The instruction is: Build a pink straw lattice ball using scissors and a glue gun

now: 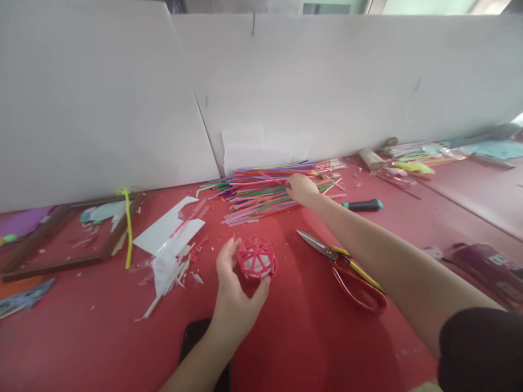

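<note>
My left hand [233, 288] cups a small red dome-shaped frame made of straw pieces [256, 257], thumb and fingers curled round its lower side, resting it on the red table [327, 337]. My right hand [300, 188] reaches far forward onto a pile of colourful drinking straws [261, 193] by the white board; its fingers are bent down on the straws, pinching at them, and I cannot see which straw they hold.
Red-and-yellow-handled scissors [347, 267] lie right of the dome. A black-and-teal tool [363, 205], white paper scraps [169, 234], a yellow-green straw [128, 226], a wooden frame [61, 239], a dark phone [200, 340] under my left wrist, and clutter [408, 163] at the far right.
</note>
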`<move>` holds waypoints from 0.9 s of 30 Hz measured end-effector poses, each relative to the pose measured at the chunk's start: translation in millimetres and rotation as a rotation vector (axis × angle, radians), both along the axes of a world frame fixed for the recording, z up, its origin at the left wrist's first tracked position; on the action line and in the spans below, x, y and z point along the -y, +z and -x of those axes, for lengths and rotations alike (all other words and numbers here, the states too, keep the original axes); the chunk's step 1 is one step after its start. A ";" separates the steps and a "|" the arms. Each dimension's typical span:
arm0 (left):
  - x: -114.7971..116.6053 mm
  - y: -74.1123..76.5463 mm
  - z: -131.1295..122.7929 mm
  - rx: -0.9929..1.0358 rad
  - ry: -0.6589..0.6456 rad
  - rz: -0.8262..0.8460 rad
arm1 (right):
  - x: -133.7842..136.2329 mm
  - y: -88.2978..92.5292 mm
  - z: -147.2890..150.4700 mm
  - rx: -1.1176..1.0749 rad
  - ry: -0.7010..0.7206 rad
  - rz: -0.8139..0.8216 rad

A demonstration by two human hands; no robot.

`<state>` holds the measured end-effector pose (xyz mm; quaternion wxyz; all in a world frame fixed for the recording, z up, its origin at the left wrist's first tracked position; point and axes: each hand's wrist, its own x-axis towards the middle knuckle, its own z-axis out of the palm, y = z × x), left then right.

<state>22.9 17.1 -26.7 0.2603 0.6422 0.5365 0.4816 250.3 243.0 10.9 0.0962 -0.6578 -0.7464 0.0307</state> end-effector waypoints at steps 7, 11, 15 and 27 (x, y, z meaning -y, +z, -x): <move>4.3 7.6 0.8 -0.110 0.174 -0.065 | 9.1 12.3 -1.8 -0.142 -0.012 -0.111; 18.4 24.5 0.0 -0.060 0.116 -0.190 | 49.8 26.1 -2.4 -0.297 -0.004 -0.179; 27.9 40.5 -4.6 -0.201 -0.290 -0.153 | 124.2 23.4 -2.2 -0.485 0.061 -0.230; 27.9 31.5 -2.8 0.296 -0.280 0.123 | 228.1 3.8 14.8 -0.701 0.705 -0.200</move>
